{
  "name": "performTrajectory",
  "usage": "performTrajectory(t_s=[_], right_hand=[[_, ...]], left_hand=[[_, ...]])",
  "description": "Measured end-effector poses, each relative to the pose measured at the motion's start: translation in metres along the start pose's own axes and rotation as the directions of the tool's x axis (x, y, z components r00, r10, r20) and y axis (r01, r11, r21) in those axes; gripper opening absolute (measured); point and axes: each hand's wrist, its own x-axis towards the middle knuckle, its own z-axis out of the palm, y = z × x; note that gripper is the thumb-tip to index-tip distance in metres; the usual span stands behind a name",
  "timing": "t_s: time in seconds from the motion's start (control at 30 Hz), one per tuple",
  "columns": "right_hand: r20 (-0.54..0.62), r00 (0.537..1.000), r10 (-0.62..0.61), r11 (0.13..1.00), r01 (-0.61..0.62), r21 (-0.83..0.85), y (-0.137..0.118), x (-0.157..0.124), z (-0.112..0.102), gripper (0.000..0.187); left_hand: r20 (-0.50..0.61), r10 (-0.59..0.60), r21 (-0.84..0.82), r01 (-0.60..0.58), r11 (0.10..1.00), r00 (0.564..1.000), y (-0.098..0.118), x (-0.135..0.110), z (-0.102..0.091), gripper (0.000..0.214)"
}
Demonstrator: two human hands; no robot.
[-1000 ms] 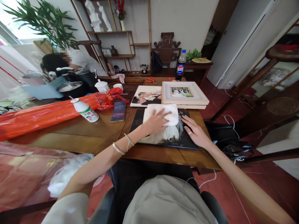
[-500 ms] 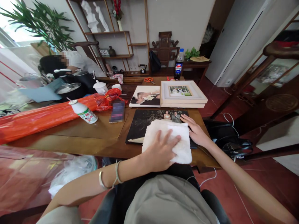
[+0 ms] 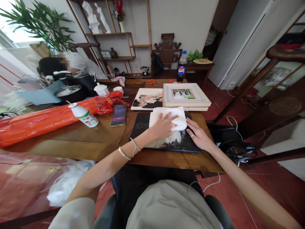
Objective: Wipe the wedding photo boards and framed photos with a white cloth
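cloth (image 3: 170, 117) under left hand (image 3: 163, 126) on photo (image 3: 143, 127)

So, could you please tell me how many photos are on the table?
3. A dark print lies nearest, partly under the cloth; a second print lies beyond it; a framed photo sits right of that. More may be hidden beneath it.

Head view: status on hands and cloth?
Left hand flat on white cloth, pressing it on dark photo print. Right hand flat on print's right edge. White frame lies just beyond cloth.
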Motion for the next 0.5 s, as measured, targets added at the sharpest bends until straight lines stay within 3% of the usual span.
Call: performTrajectory(t_s=[0.13, 0.23, 0.3, 0.4, 0.5], right_hand=[[-0.004, 1.0, -0.004, 1.0, 0.004, -0.005, 0.003, 0.0, 0.002, 0.043], [-0.006, 1.0, -0.013, 1.0, 0.013, -0.004, 0.005, 0.0, 0.003, 0.043], [-0.005, 0.999, -0.042, 0.999, 0.042, 0.01, 0.007, -0.001, 0.003, 0.044], [0.004, 0.996, -0.09, 0.995, 0.09, 0.051, 0.009, -0.002, 0.001, 0.045], [0.014, 0.997, -0.08, 0.994, 0.079, 0.08, 0.008, -0.001, 0.0, 0.045]], left_hand=[[-0.038, -0.04, -0.004, 0.04, 0.999, 0.998, -0.005, 0.009, 0.004, 0.034], [-0.044, -0.077, 0.029, 0.079, 0.996, 0.996, 0.006, 0.011, 0.004, 0.035], [-0.037, -0.12, 0.077, 0.123, 0.989, 0.992, 0.026, 0.004, 0.004, 0.035], [-0.049, -0.177, 0.174, 0.183, 0.968, 0.983, 0.072, -0.017, 0.009, 0.037], [-0.136, -0.123, 0.244, 0.153, 0.958, 0.983, 0.123, -0.046, 0.014, 0.04]])
